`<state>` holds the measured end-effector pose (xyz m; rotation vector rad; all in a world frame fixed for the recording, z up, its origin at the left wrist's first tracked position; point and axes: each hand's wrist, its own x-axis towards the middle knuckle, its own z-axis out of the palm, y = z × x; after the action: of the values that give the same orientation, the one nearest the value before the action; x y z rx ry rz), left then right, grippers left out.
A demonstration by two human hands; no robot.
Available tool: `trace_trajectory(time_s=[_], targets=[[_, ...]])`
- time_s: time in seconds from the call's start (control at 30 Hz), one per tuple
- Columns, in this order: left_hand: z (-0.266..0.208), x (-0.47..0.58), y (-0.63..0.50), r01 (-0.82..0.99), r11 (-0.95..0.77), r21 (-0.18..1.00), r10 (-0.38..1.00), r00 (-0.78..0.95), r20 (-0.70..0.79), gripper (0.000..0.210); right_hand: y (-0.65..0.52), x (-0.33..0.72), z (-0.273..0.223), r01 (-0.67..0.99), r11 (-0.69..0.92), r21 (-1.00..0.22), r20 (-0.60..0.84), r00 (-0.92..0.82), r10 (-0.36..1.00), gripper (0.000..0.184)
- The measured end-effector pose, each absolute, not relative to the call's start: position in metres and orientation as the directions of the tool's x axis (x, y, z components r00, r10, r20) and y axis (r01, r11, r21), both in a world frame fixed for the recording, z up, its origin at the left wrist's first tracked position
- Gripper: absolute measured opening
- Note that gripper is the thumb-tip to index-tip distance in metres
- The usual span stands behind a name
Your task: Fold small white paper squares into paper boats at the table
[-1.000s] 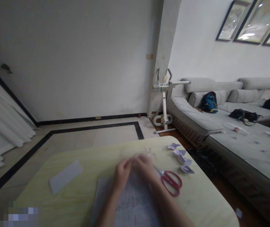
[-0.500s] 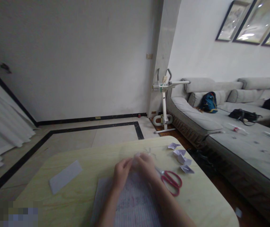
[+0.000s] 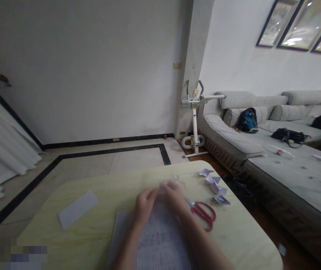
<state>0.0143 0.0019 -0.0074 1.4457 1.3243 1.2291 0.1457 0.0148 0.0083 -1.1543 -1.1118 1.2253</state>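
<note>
Above the far half of the table, my left hand [image 3: 145, 203] and my right hand [image 3: 175, 197] are close together, fingers pinched on a small white piece of paper [image 3: 162, 188]. It is blurred and mostly covered by the fingers, so its shape cannot be made out. Under my forearms lies a lined sheet with writing [image 3: 157, 240]. Red-handled scissors [image 3: 205, 214] rest just right of my right forearm, their blades partly hidden. Several small folded paper shapes, like little boats [image 3: 220, 199], stand along the table's right edge.
A folded white paper strip [image 3: 77, 209] lies on the left of the pale wooden table [image 3: 93, 243]. Beyond the rounded right edge is a grey sofa [image 3: 284, 180] with a backpack [image 3: 248, 120] and a black bag [image 3: 288, 137]. A white exercise machine [image 3: 195, 123] stands by the wall.
The view has shifted very slightly. My hands stay in nearly the same place, both still pinching the small paper.
</note>
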Motion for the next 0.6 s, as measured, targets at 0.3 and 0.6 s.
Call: trace_trajectory(time_s=[0.3,0.6], targets=[[-0.001,0.016,-0.001,0.165,-0.115,0.980,0.993,0.025,0.112,0.034,0.012,0.146,0.012,-0.037,0.047,-0.998,0.048,-0.016,0.999,0.017],[-0.005,0.016,0.000,0.157,-0.111,0.981,0.993,-0.016,0.114,0.033,0.014,0.146,0.010,-0.011,0.019,-1.000,0.018,0.104,0.994,0.025]])
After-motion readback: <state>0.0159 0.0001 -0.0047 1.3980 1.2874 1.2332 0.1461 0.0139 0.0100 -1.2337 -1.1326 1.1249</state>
